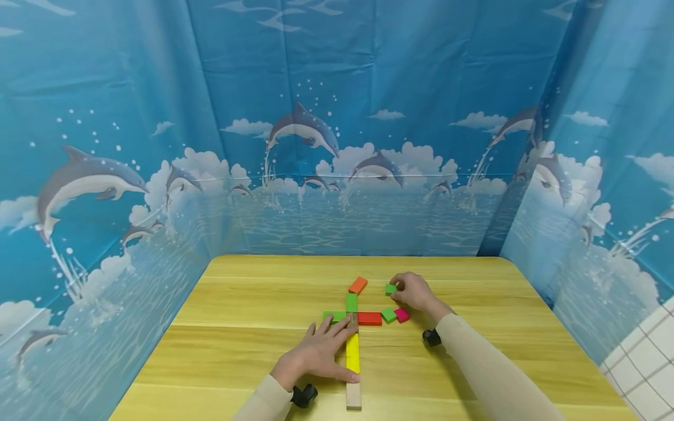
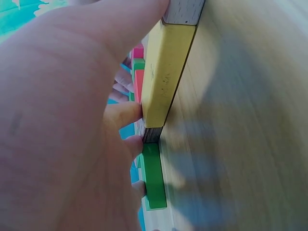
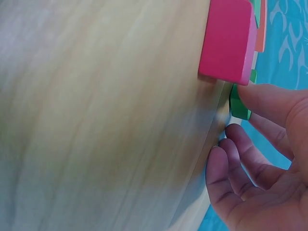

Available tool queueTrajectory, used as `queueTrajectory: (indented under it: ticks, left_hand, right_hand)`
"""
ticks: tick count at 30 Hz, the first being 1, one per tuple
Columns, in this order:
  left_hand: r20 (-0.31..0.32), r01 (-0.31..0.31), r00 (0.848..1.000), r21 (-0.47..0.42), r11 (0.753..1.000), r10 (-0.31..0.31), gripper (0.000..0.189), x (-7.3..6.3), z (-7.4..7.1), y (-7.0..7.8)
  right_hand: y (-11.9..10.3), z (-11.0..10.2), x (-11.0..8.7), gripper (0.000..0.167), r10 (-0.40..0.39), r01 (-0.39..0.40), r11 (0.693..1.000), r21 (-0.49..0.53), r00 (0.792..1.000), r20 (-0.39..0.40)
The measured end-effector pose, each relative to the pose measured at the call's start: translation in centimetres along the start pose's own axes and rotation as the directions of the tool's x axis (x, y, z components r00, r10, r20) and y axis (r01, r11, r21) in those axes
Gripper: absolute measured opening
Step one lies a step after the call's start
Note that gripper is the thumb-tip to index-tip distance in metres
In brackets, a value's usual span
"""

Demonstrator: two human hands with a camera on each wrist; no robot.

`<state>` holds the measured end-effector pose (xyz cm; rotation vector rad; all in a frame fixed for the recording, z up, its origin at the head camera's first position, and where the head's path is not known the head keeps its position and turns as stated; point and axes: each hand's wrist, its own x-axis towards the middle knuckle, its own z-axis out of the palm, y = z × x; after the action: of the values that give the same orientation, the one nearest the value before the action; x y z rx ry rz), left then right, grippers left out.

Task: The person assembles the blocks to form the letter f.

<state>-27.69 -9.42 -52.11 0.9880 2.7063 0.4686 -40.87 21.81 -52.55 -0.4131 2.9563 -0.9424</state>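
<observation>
My left hand (image 1: 318, 354) lies with spread fingers over a line of flat blocks. Its thumb touches the pale wooden block (image 1: 354, 399) where it meets the yellow block (image 1: 353, 354); the other fingertips reach the dark brown block (image 1: 352, 317) and the green block (image 1: 332, 316) left of it. My right hand (image 1: 415, 292) pinches a small green block (image 1: 390, 289) between thumb and index finger at the upper right of the layout. In the right wrist view, that green block (image 3: 240, 108) shows partly behind the thumb, the other fingers loosely bent.
A red block (image 1: 370, 318) extends right from the brown one, followed by a turned green block (image 1: 388, 316) and a pink block (image 1: 402, 315). Above stand another green block (image 1: 351, 302) and a slanted orange block (image 1: 358, 285). Dolphin-print curtains (image 1: 295, 222) surround the wooden table (image 1: 237, 339).
</observation>
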Motion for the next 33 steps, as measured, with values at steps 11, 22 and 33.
queueTrajectory:
  ticks: [11,22,33]
  left_hand:
    - [0.004,-0.016,1.0,-0.013,1.0,0.016,0.104,0.1,0.1,-0.5]
    - [-0.008,-0.043,0.999,-0.049,0.998,0.042,0.098,0.2,0.4,-0.5]
    - [-0.016,-0.058,0.998,-0.025,0.998,0.057,0.097,0.3,0.5,-0.9]
  right_hand:
    - [-0.8,-0.1,0.7,0.032,0.01,-0.01,1.0,0.01,1.0,0.014]
    - [-1.9,0.5,1.5,0.033,0.006,-0.006,1.0,0.008,1.0,-0.005]
    - [-2.3,0.8,2.7,0.034,-0.003,0.004,1.0,0.015,1.0,-0.006]
